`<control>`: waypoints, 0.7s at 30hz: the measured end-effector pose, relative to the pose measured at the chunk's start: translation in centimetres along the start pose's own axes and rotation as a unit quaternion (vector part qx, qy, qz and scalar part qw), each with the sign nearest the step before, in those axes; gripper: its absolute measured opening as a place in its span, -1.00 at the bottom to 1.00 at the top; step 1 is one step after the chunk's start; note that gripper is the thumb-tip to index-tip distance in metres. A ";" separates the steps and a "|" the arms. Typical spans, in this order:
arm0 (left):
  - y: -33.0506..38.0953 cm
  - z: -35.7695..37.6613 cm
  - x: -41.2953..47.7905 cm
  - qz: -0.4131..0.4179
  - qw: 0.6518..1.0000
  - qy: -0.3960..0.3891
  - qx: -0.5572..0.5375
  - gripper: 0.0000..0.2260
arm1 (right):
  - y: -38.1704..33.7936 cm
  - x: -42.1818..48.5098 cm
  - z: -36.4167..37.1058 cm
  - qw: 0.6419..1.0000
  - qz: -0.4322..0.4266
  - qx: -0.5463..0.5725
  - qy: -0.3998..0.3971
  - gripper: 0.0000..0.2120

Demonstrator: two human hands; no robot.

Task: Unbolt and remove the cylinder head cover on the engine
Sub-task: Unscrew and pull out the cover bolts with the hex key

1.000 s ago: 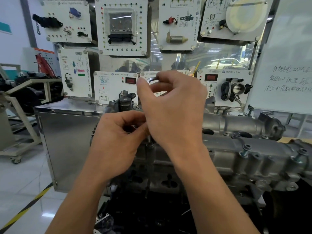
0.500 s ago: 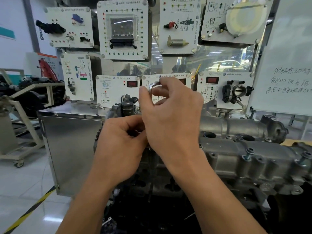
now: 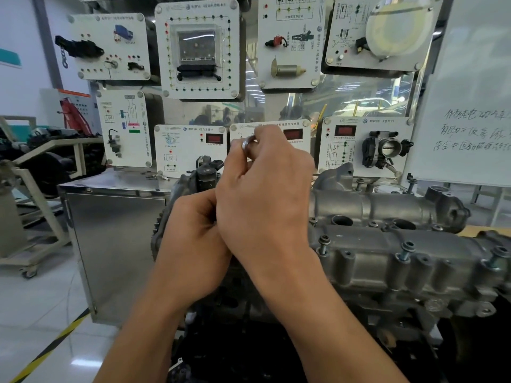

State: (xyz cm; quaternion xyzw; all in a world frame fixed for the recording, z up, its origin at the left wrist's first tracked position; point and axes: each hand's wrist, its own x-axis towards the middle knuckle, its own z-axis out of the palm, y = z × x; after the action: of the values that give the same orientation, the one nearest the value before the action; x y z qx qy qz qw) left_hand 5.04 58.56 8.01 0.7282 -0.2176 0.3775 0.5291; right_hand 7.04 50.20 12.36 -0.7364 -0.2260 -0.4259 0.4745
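Before wall-mounted training panels point(image 3: 199, 48), at the left end of the cylinder head cover point(image 3: 387, 261), the right hand point(image 3: 265, 194) pinches a metal tool point(image 3: 247, 146). The curled left hand point(image 3: 193, 244) touches the right hand, its own hold hidden.

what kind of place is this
Most likely an automotive training workshop: white display panels carry mounted car parts such as a throttle body, a handwritten whiteboard stands at the right, and the right hand grips a metal tool over a bare engine.
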 end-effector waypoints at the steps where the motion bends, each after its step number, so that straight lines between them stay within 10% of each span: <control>1: -0.1 0.0 0.0 -0.005 1.000 -0.004 -0.007 -0.51 | 0.0 0.0 0.1 1.000 0.003 0.000 0.000 -0.81; 6: -0.7 -0.1 0.3 -0.008 0.999 0.020 0.025 -0.58 | 0.4 1.5 -0.3 0.985 0.001 0.115 -0.132 -0.85; 12: -0.5 0.3 0.6 0.010 0.999 -0.002 0.047 -0.83 | 2.2 3.9 -4.4 0.787 0.091 0.415 -0.447 -0.86; 21: -0.5 1.5 0.5 -0.009 0.997 0.079 -0.023 -0.88 | 2.5 2.7 -2.2 0.809 0.180 0.494 -0.263 -0.81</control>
State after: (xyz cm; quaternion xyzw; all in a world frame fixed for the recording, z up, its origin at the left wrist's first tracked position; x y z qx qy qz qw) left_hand 6.21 57.39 7.88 0.6854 -0.1772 0.4239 0.5649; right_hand 9.36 46.95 13.76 -0.5137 -0.3859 0.0461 0.7649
